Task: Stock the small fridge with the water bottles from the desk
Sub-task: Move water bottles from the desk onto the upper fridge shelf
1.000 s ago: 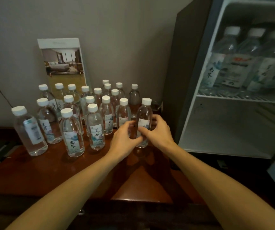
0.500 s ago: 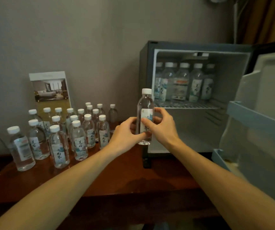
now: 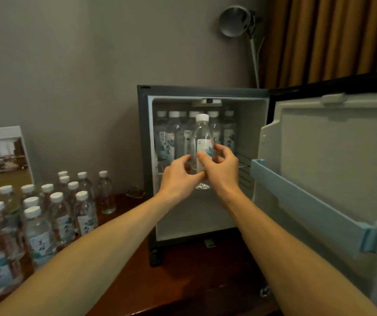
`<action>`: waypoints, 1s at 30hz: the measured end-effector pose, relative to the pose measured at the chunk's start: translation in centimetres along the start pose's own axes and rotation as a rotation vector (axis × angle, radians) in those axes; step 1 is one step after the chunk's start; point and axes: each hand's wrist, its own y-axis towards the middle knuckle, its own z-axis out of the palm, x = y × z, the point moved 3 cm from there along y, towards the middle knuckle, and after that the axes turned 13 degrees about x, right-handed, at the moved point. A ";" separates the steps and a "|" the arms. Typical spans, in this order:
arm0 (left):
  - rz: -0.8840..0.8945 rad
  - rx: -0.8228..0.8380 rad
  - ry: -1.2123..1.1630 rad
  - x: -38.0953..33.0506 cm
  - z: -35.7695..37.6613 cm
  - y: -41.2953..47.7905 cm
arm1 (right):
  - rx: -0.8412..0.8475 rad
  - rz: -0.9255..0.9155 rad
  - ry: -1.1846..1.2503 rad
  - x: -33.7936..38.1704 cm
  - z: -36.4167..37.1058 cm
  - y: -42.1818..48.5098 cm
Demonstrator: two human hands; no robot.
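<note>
The bottle (image 3: 202, 142) is off the table (image 3: 183, 281) now. A second ago it stood at the near right of the group; now we hold it upright in the air, in front of the open fridge (image 3: 144, 156) at upper-shelf height. Both grips grasp it: the left hand (image 3: 179, 176) is on its lower body and the right hand (image 3: 222, 169) pinches around the label. So pick-up is done and we judge placing comes next. A row of shelf bottles (image 3: 173, 133) stands right behind it and looks packed, so that's the obstacle; the space below the wire shelf (image 3: 242, 166) may be easier. The door (image 3: 331, 167) is swung open to the right, with its blue rail (image 3: 308, 201) near the right forearm. Many spare bottles (image 3: 46, 215) wait on the table to the left, with a photo card (image 3: 0, 153) behind them against the wall.
</note>
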 end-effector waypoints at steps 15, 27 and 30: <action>0.081 -0.005 -0.020 -1.1 7.0 8.1 | -0.214 0.097 -0.285 -5.2 -3.7 6.1; 0.142 -0.056 0.224 0.1 7.7 11.4 | -0.358 0.005 -0.141 -7.0 -3.6 8.9; 0.176 -0.095 0.310 0.0 7.7 11.5 | -0.326 0.012 -0.102 -7.6 -3.7 9.5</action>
